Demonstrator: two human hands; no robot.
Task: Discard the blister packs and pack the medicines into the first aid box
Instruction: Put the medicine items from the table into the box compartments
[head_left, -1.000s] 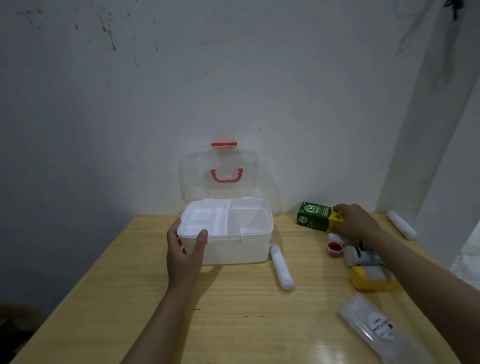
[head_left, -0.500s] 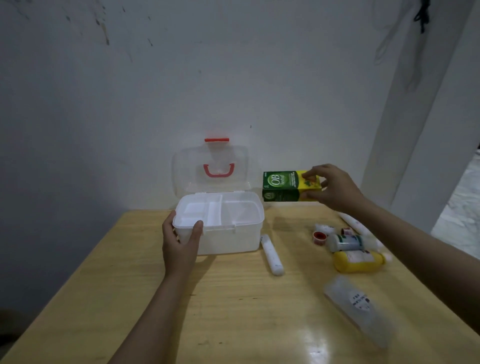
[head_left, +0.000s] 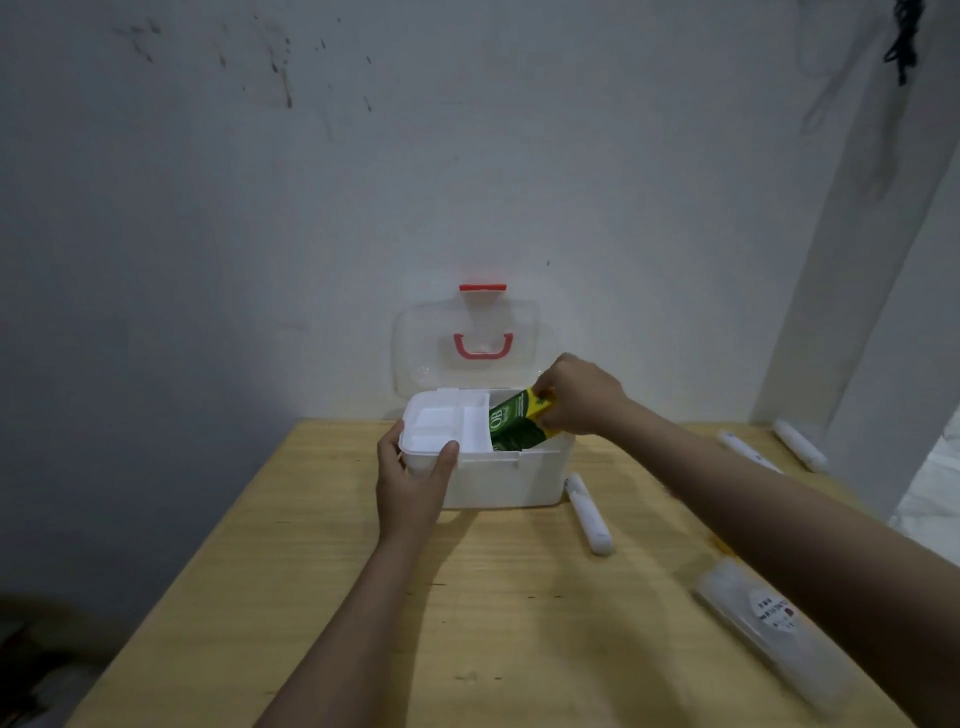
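A white first aid box (head_left: 498, 480) stands open at the back of the wooden table, its clear lid (head_left: 467, 353) with a red handle leaning on the wall. My left hand (head_left: 413, 483) grips the box's front left corner, thumb on the rim. My right hand (head_left: 576, 397) holds a green and yellow medicine carton (head_left: 511, 423) by its yellow end. The carton is tilted, its lower end dipping into the right compartment of the box. The white divided tray (head_left: 441, 421) fills the left part.
A white tube (head_left: 589, 514) lies on the table just right of the box. A clear plastic packet with a label (head_left: 769, 623) lies at the front right. Two more white tubes (head_left: 800, 444) rest near the right wall. My right forearm hides the bottles on the right.
My right hand lifted the green carton off the table, carried it left and tipped it into the box's right compartment. My left hand stayed on the box.
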